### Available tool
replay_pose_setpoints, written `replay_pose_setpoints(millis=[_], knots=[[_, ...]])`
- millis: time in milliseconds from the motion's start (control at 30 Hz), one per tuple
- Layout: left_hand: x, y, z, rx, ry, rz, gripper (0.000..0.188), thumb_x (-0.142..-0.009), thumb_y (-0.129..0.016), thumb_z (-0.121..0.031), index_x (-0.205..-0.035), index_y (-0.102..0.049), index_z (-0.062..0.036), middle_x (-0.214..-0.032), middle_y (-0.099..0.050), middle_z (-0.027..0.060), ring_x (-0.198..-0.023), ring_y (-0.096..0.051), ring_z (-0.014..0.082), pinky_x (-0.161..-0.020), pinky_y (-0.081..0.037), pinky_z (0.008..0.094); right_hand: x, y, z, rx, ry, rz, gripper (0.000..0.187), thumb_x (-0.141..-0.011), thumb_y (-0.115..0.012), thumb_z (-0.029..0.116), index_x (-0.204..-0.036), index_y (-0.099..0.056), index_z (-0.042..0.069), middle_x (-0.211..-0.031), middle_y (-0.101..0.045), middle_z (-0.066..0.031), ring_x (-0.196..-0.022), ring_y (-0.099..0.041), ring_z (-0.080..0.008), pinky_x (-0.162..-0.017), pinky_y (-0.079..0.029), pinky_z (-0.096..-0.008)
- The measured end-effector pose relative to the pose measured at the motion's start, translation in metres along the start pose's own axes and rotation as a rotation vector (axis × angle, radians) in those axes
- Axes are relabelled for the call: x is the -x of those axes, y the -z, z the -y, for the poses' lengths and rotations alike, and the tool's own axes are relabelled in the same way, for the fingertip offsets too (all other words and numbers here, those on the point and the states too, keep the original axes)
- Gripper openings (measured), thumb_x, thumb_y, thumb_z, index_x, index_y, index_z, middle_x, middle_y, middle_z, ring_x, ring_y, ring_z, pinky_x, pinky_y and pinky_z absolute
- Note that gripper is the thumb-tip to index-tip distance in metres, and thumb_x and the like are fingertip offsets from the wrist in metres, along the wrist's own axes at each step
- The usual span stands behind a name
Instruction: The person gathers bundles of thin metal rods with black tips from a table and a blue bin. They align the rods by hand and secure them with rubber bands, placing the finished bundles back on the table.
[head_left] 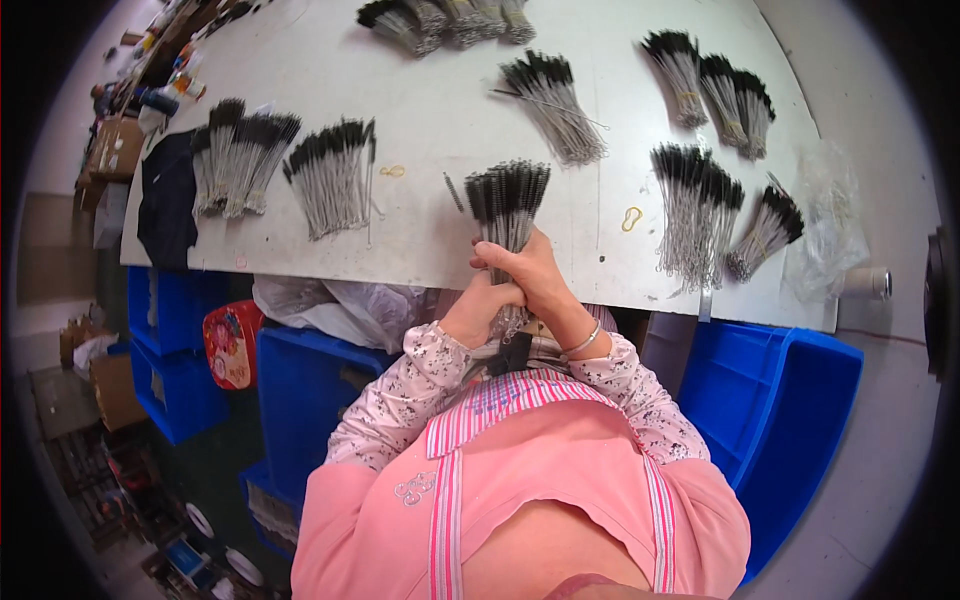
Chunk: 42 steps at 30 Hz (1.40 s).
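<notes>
Both my hands grip one bundle of thin wire brushes (pixel 508 200), black bristles upward and looped wire ends downward, at the near edge of the white table (pixel 440 120). My left hand (pixel 482 312) is closed low around the wire handles. Higher up, my right hand (pixel 540 278) wraps the same bundle, its thumb across the front. Just left of the bristles is a single brush (pixel 453 191); whether it lies on the table or belongs to the bundle I cannot tell. Yellow rubber bands (pixel 631 218) lie on the tabletop to the right and left of the bundle.
More brush piles lie at left (pixel 330 182), far middle (pixel 556 110) and right (pixel 692 215). A dark cloth (pixel 168 200) covers the table's left corner. Clear plastic (pixel 830 225) lies at the right edge. Blue crates (pixel 775 400) stand below, beside a red container (pixel 230 345).
</notes>
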<state>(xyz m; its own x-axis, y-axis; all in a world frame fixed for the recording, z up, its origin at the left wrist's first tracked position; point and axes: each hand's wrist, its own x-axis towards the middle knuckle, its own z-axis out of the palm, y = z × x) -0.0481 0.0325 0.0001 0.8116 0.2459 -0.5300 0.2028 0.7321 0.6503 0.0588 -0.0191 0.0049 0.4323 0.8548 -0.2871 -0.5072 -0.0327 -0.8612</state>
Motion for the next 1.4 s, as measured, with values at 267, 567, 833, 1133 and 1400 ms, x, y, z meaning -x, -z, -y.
replay_pose_setpoints(millis=[267,567,833,1133,1400], knots=[[0.025,0.000,0.002,-0.095,-0.210,-0.086,0.059,-0.082,-0.061,-0.014,-0.131,-0.032,0.0023,-0.112,-0.053,0.0100,-0.097,-0.056,0.0186,-0.084,-0.047,0.0297,0.010,-0.004,0.019,-0.125,-0.110,0.090,0.018,-0.079,-0.062,0.003,-0.095,-0.059,-0.004,-0.083,-0.064,-0.0091,-0.082,-0.066,-0.0218,-0.075,-0.052,-0.0320],[0.069,-0.008,-0.042,-1.392,-1.337,-0.147,0.052,-0.056,-0.069,-0.013,-0.106,-0.057,-0.0159,-0.127,-0.046,0.0147,-0.132,-0.027,0.0402,-0.110,-0.014,0.0566,0.032,-0.008,0.027,0.396,0.342,0.335,0.034,-0.088,-0.053,0.013,-0.117,-0.054,-0.004,-0.113,-0.056,-0.0121,-0.103,-0.056,-0.0223,-0.089,-0.045,-0.0342],[0.042,-0.020,-0.042,-1.543,-1.577,0.147,0.029,-0.053,-0.067,-0.019,-0.078,-0.059,-0.0088,-0.092,-0.063,0.0090,-0.102,-0.059,0.0336,-0.102,-0.031,0.0571,0.055,-0.010,0.042,0.779,0.178,0.328,0.040,-0.085,-0.055,0.024,-0.120,-0.055,0.005,-0.113,-0.059,-0.0114,-0.101,-0.057,-0.0248,-0.085,-0.045,-0.0328],[0.034,0.012,-0.076,-0.922,-1.015,-0.660,0.012,-0.088,-0.055,-0.007,-0.099,-0.059,-0.0039,-0.099,-0.053,0.0119,-0.093,-0.050,0.0260,-0.085,-0.040,0.0386,-0.038,-0.009,0.077,0.541,-0.087,0.323,0.040,-0.088,-0.061,0.036,-0.081,-0.065,-0.003,-0.067,-0.063,-0.0078,-0.059,-0.062,-0.0146,-0.054,-0.049,-0.0279],[-0.017,0.002,-0.060,-0.416,-1.240,-0.643,0.033,-0.079,-0.067,0.005,-0.102,-0.045,-0.0044,-0.080,-0.048,0.0006,-0.073,-0.046,0.0069,-0.072,-0.042,0.0216,-0.133,0.093,0.090,1.810,0.626,-0.522,0.072,-0.072,-0.075,0.041,-0.120,-0.049,-0.004,-0.107,-0.064,-0.0160,-0.099,-0.062,-0.0308,-0.078,-0.049,-0.0391]])
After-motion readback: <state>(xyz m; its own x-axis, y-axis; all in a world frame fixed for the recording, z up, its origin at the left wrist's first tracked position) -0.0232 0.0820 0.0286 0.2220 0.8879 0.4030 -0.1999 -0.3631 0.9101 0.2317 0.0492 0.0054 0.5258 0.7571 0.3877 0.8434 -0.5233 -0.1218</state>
